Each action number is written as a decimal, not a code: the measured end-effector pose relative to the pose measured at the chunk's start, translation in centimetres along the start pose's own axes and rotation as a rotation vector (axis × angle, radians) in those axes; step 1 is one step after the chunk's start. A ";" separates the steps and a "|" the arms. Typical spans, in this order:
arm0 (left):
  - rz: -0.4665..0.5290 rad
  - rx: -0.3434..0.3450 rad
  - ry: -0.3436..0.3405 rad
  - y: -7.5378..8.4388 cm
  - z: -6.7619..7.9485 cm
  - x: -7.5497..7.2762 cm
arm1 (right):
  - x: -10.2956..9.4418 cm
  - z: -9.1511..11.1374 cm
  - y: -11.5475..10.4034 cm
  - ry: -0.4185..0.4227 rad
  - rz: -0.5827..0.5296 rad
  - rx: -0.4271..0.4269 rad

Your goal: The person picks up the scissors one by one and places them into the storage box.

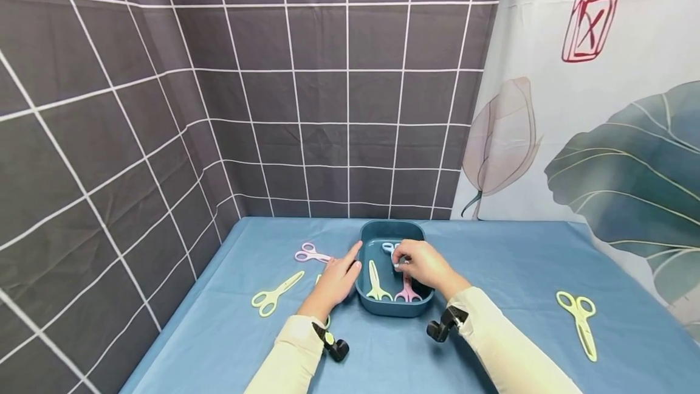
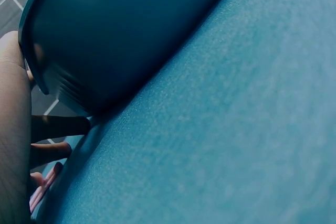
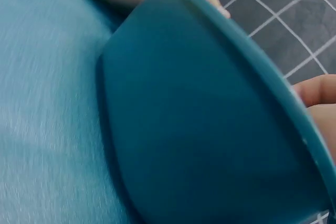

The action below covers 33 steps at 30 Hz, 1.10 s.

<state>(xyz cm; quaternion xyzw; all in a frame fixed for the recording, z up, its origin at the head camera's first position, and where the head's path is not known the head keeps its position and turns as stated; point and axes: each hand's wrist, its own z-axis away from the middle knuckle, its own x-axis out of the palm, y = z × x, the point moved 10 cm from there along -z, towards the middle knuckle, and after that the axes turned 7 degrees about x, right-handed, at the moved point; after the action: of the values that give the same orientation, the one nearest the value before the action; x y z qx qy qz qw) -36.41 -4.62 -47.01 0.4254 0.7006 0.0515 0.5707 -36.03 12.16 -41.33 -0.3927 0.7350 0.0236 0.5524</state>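
Head view: three pairs of scissors in the tray, four outside it

By that count, if the work is gathering scissors into the tray, it looks a little under half done. The stills alone do not settle whether pieces are going in or coming out.

Inside, a yellow pair lies toward 8 o'clock, its loops at the near wall, and a pink pair lies toward 5 o'clock, loops also at the near wall. A light blue pair is toward 12 o'clock, under the right hand, which reaches in from 4 o'clock. That grip is curled and appears to be pinching the light blue pair, though the fingers cover much of it.

The left hand is at the tray's 9 o'clock side with its grip spread, forefinger and thumb touching the rim.

On the tabletop, these pieces remain outside: a lilac pair between 9 and 10 o'clock, near the left fingers; a yellow-green pair between 8 and 9; what seems another yellowish pair at 8, mostly hidden beneath the left hand and wrist; and a pale yellow pair between 3 and 4, well apart from everything else.
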 end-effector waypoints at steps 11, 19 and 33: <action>0.012 0.002 -0.003 0.2 -0.3 0.0 | 2.4 0.3 -2.9 -0.218 0.254 -0.262; 0.021 -0.004 0.008 0.0 -0.1 -0.1 | 3.8 0.6 -4.5 -0.239 0.390 -0.412; 0.008 0.000 0.016 0.0 0.0 -0.1 | 4.9 0.8 -4.7 -0.292 0.435 -0.445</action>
<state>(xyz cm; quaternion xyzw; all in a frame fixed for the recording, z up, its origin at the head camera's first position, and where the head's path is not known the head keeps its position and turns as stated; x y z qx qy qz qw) -36.44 -4.66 -46.93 0.4277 0.7032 0.0573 0.5651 -32.97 6.62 -43.80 -0.3300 0.6917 0.3565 0.5344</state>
